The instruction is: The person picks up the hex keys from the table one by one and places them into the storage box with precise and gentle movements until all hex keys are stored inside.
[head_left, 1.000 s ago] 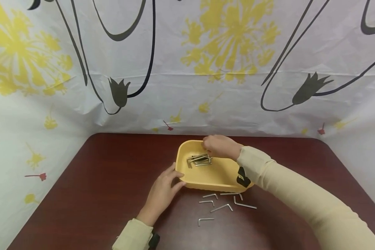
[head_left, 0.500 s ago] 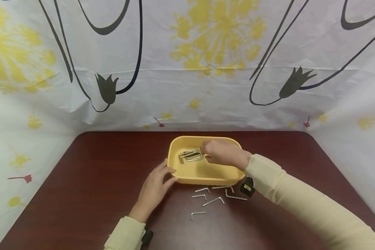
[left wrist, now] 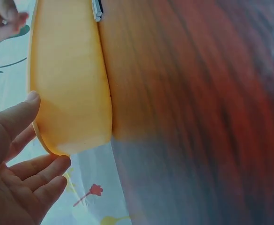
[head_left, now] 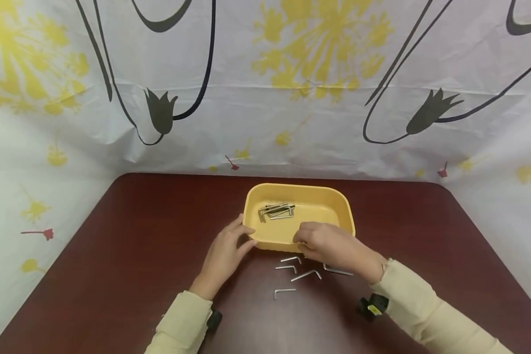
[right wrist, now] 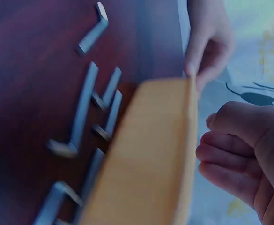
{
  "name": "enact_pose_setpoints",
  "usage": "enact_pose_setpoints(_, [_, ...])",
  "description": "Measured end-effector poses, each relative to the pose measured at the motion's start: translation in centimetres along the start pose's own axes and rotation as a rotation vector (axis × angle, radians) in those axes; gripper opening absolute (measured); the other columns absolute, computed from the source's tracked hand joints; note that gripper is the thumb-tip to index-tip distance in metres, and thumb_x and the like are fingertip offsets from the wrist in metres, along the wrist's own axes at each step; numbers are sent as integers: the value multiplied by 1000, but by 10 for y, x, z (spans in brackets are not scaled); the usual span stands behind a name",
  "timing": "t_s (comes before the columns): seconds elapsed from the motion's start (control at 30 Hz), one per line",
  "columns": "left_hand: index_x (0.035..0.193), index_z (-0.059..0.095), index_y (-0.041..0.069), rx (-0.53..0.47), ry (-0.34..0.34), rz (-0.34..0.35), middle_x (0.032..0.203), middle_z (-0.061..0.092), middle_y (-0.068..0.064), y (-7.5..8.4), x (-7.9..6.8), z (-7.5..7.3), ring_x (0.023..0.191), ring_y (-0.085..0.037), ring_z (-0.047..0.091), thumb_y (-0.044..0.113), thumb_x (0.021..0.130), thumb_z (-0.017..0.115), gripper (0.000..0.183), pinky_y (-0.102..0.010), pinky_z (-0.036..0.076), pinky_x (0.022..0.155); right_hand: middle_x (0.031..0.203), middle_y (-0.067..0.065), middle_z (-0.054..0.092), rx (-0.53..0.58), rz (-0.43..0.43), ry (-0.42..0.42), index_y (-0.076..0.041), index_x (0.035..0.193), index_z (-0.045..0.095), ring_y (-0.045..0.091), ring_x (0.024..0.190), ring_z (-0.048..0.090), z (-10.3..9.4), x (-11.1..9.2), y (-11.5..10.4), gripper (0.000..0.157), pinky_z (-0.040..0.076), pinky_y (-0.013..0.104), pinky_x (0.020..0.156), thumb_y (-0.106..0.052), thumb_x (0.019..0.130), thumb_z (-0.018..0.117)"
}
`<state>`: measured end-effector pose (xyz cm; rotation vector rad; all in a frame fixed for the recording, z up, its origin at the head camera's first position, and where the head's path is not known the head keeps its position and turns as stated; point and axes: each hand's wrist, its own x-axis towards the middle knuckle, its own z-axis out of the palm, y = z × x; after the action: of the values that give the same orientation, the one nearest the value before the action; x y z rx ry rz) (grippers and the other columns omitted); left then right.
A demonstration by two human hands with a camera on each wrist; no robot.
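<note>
While left fingers (left wrist: 50, 172) hold yellow tray (head_left: 314, 212), right fingers (right wrist: 228, 171) hover above.

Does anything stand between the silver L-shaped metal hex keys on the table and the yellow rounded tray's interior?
Yes: the yellow tray's near wall, just beyond the hex keys. The right hand hovers higher than that wall.

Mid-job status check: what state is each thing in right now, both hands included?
Yellow tray: upright, open-topped, partly filled.
L-shaped keys inside: piled together toward its left.
L-shaped keys outside: loose on the table, spread before the tray.
Left hand: gripping the tray's near-left corner.
Right hand: at the near edge, fingers curled; grip unclear.
</note>
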<state>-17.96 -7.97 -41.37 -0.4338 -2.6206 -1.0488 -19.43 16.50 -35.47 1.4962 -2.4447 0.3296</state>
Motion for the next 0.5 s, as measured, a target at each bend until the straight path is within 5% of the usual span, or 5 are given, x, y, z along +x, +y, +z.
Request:
enact_pose_setpoints(0.27, [100,70,9,-19,1,-12,134,49,-16,1,0,-1,122,-28,48,19,79,75,24,-42,43,95,73,-4,50,-121,-114,112,-10,79,61,9,63,50,26,-18,-25,14,45,19,54,-4,70,69])
enact_pose_setpoints(0.5, [101,70,10,-23,-4,-15,135,49,-15,3,0,-2,123,-27,47,19,79,75,24,-42,44,94,74,-6,51,-91,-73,43,-13,76,59,8,65,52,37,-26,-38,14,47,20,56,-8,71,72])
